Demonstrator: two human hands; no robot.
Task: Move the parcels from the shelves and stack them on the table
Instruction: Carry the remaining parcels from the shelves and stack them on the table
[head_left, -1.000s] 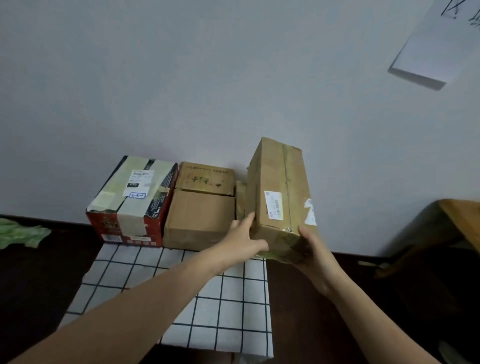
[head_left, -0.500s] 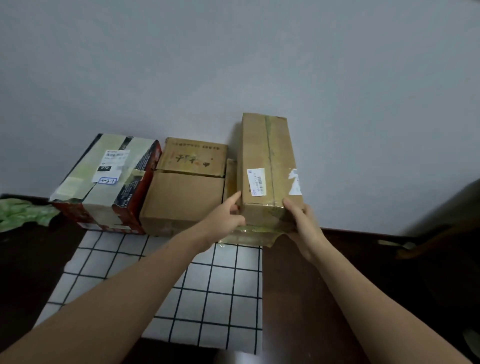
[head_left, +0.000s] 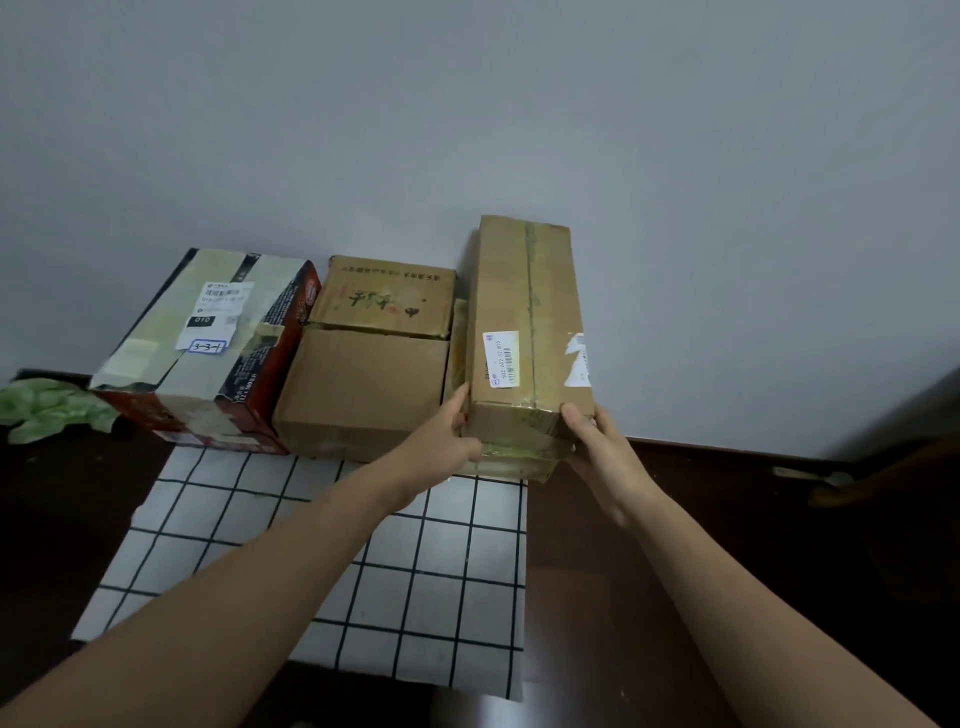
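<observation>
Open cloth (head_left: 441, 597) before seemingly close-packed boxes (head_left: 363, 384)

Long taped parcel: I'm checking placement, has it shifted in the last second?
Yes. The long taped parcel has slid left, toward the plain brown box; more of its near end now overlaps the checked cloth.

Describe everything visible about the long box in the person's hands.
The long box is brown cardboard, sealed with yellowed tape along its top seam and round its near end. A white barcode label and a torn sticker sit on top. It lies lengthwise toward the wall, rightmost in the row. The left hand and right hand grip its near corners.
</observation>
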